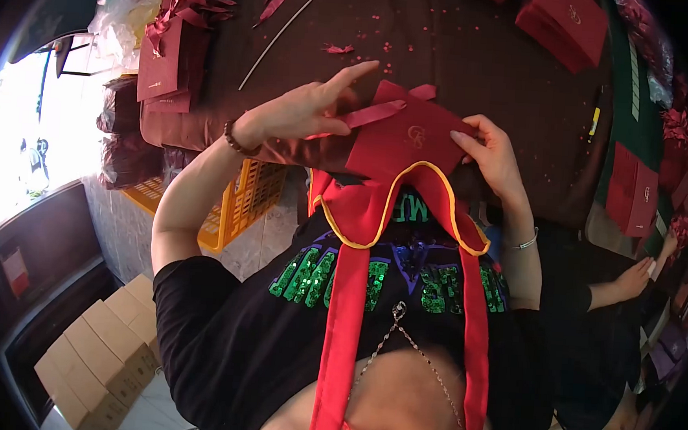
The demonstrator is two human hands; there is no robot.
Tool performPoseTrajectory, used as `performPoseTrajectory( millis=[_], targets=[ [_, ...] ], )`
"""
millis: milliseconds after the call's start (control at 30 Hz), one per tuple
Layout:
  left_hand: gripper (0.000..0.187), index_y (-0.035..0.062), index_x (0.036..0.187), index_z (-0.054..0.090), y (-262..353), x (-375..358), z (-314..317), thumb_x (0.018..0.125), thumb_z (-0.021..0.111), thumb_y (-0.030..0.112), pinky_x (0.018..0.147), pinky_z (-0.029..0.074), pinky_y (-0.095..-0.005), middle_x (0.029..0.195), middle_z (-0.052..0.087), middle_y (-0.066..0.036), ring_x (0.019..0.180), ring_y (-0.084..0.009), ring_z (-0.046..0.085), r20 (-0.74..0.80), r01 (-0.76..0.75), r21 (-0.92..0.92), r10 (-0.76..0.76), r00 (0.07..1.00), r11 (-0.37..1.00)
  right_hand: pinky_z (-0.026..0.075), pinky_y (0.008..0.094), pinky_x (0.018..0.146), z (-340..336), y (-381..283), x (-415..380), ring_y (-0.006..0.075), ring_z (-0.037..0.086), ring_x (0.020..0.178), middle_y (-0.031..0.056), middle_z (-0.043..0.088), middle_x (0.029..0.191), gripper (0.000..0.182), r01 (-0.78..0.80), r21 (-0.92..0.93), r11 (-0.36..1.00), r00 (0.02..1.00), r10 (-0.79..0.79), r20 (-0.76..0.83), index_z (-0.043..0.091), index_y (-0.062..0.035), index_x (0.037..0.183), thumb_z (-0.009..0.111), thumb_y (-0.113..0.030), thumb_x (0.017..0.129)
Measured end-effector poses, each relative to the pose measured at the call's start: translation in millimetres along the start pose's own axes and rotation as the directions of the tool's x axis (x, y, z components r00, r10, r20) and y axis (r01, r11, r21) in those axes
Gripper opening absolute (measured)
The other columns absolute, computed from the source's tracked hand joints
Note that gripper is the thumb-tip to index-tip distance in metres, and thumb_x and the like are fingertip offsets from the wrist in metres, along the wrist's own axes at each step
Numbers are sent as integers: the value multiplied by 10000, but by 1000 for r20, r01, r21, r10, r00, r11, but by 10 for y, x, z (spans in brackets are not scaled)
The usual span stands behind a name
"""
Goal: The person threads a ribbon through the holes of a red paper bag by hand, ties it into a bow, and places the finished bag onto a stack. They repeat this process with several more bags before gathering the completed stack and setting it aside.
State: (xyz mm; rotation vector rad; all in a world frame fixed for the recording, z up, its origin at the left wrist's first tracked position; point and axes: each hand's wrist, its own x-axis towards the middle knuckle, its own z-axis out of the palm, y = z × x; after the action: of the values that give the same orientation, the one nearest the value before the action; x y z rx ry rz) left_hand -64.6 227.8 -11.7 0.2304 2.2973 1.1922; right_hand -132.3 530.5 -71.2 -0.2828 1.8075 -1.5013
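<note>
A dark red paper gift bag [413, 137] with a gold monogram lies tilted before my chest, above the red apron's yellow-edged top. My right hand [491, 151] grips the bag's right edge, thumb on the front face and fingers partly behind. A red satin ribbon [375, 114] crosses the bag's upper left corner. Its far part runs to my left hand [307, 114], where thumb and curled fingers close on it while the index finger points out. Another short ribbon end [423, 92] sticks up behind the bag's top edge. The left hand's inner fingers are partly hidden.
Finished-looking red bags with bows [168, 66] stand at the table's left, and a stack of red bags [564, 27] at the upper right. A pale thin strip [276, 44] and red scraps lie on the brown tablecloth [479, 66]. Another person's hand [634, 280] shows at right.
</note>
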Motion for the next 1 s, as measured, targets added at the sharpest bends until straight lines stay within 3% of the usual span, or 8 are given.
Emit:
performPoseTrajectory(
  millis=[267,433,500,600,767,800,833,1000],
  targets=[
    [672,97,1376,340,-48,-521,-296,767,582,-49,711,472,-249,856,628,-57,769,-120,583,138,325,-193,-302,943,926,417,175,572,-165,61,-7,34,544,692,0,624,792,198,-24,12,1000,996,25,-91,572,-35,971,615,-195,863],
    [544,17,1292,436,-191,-785,-448,770,553,-82,712,467,-243,938,618,-50,813,-97,570,-158,193,-441,-287,945,877,423,174,553,-123,-38,5,42,552,683,9,623,791,215,-39,-8,999,991,37,-125,574,-24,975,618,-199,857],
    [568,-51,1271,429,-336,-751,-407,719,542,-118,786,463,-277,974,602,-99,866,-156,583,-290,-343,-797,182,939,497,425,175,546,-88,-55,22,44,555,680,11,622,790,220,-53,-21,998,988,49,-149,575,-21,979,618,-198,856],
    [651,-66,1313,376,299,-493,-138,688,530,-158,864,454,-306,1120,563,-172,993,-220,579,-419,-458,-785,186,889,418,430,178,539,-33,-71,88,49,558,682,18,622,796,232,-40,-37,999,991,35,-127,577,-16,994,616,-198,856],
    [359,-17,1173,548,646,44,10,819,575,34,867,438,-347,1086,586,-122,969,-248,582,-151,-132,-533,60,987,836,444,186,542,53,-160,111,51,549,679,22,604,790,235,42,-56,998,992,-48,-114,583,-6,991,616,-195,854],
    [267,12,1091,588,643,213,149,834,570,84,813,429,-353,972,596,-110,866,-243,578,-387,-268,105,287,876,958,444,186,542,67,-168,107,51,549,679,22,604,790,235,42,-54,998,992,-48,-119,583,-6,991,616,-195,854],
    [194,42,1008,627,612,350,279,849,566,133,758,420,-359,858,605,-97,763,-238,574,-405,-172,701,585,703,692,446,187,541,77,-174,106,50,547,675,18,600,787,226,11,-66,998,992,-19,-128,584,-7,992,613,-186,857],
    [133,84,882,613,368,581,711,860,569,207,713,395,-371,689,577,-81,657,-248,553,-330,-157,458,332,884,875,446,189,533,130,-246,67,43,539,649,10,599,777,198,10,-83,997,991,-21,-133,586,-13,1002,601,-158,869]
  ],
)
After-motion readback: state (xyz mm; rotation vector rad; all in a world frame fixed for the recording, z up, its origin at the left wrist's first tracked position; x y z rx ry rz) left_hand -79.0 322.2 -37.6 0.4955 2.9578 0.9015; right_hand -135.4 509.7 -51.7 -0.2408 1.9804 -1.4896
